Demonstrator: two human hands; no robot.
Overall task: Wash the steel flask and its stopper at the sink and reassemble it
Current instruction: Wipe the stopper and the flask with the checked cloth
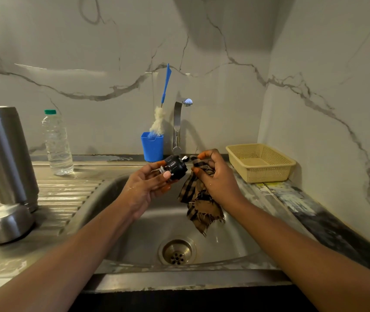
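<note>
While both forearms reach in from the near edge, the sink (235,239) lies below them with its drain (177,251) at about six o'clock from the hands. Above the basin the left hand (148,188) is closed around the black stopper (175,168), fingers and thumb wrapped on its lower part, the stopper tilted with its top toward two o'clock. Just beside it, at three o'clock, the right hand (215,176) pinches a checked brown cloth (198,199); the frayed end of the cloth hangs down into the basin, and the upper end is bunched between fingertips near the stopper's top. Whether cloth and stopper touch I cannot tell. Off at nine o'clock, on the ribbed drainboard (62,192), the steel flask (4,154) stands upside down, its lettering inverted, and a steel cup (7,222) sits mouth down just in front of it, touching or nearly so. Farther back, at ten o'clock, a clear bottle (58,145) with a green cap stands on the sink's ledge. At twelve o'clock, behind the hands, a blue holder (152,146) carries a brush (160,115) with a blue handle leaning against the marble wall (89,52), and the tap (178,122) rises just right of it. At two o'clock a cream basket (267,174) sits in the corner of the counter.
</note>
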